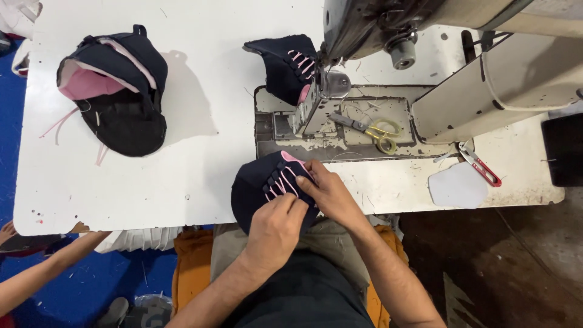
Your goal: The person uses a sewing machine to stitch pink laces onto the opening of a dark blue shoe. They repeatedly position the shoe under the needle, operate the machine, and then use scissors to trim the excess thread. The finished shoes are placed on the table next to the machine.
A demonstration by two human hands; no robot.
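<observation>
A dark navy shoe upper [258, 182] with pink laces and pink lining lies at the near edge of the white table [200, 170]. My left hand [276, 228] grips its near side. My right hand [328, 191] pinches the laced part from the right. A second navy upper [282, 64] with pink laces sits at the sewing machine [388, 36], by its needle post.
A pile of navy and pink uppers [118, 91] lies at the far left of the table. Yellow-handled scissors [373, 130] rest on the machine bed, and a red clipper [483, 167] lies to the right. Another person's arm [36, 276] reaches in at lower left.
</observation>
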